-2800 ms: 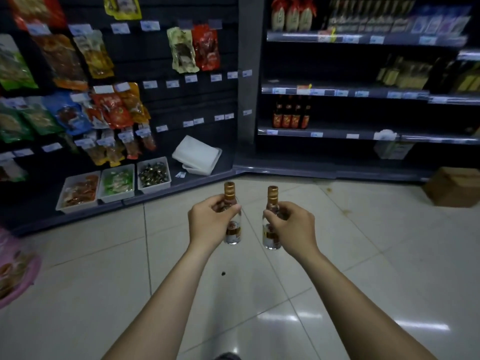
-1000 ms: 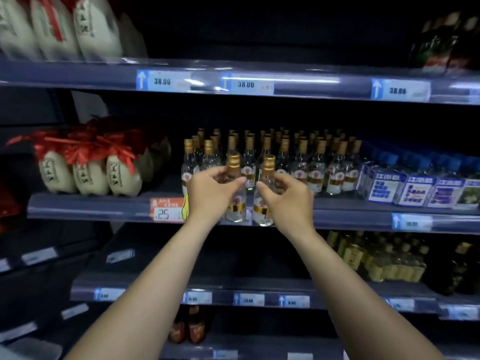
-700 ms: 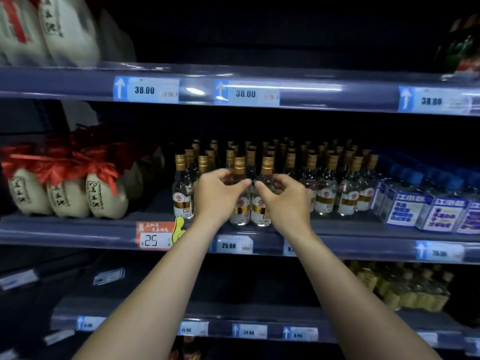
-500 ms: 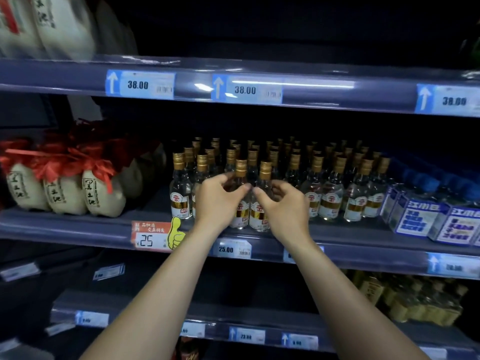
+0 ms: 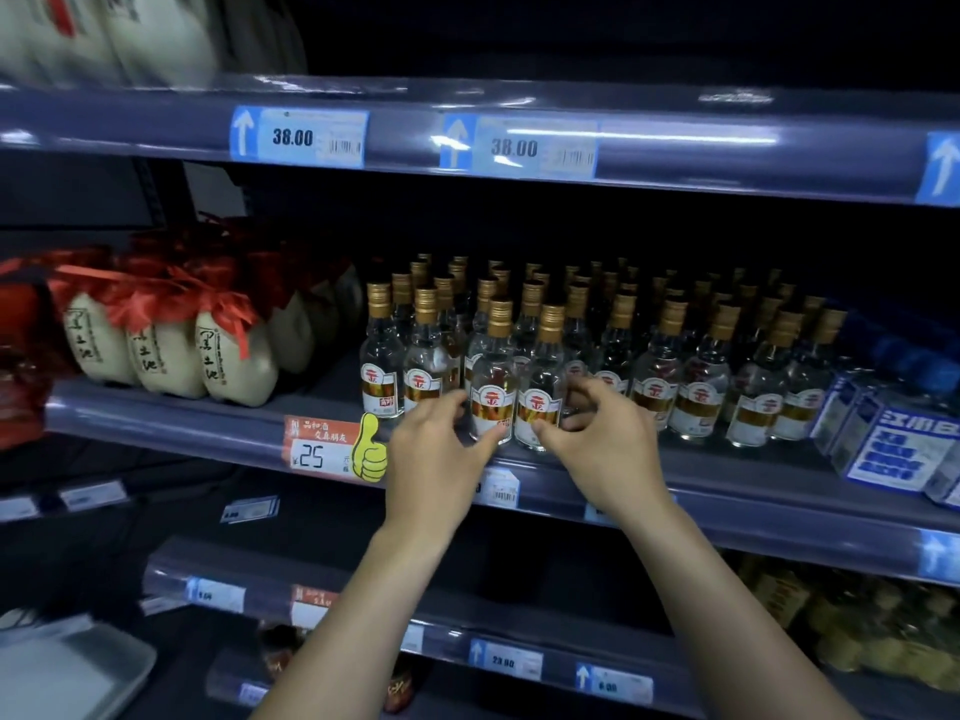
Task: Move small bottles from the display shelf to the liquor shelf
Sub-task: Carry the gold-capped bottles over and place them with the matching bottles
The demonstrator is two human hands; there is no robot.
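Two small clear bottles with gold caps stand upright side by side at the front edge of the liquor shelf, the left bottle and the right bottle. My left hand sits just below and left of the left bottle, its thumb tip at the base. My right hand is below and right of the right bottle, fingers curled apart around the base. Both labels show in full. Behind them stand several rows of the same bottles.
White jars with red ribbons fill the shelf's left end and blue boxed bottles its right end. An orange 25 price tag hangs on the rail. Another shelf runs close overhead. A white tray lies low left.
I carried the two bottles from the floor area up to this shelf and set them down at its front. My hands have since slid down off the labels to the bases.
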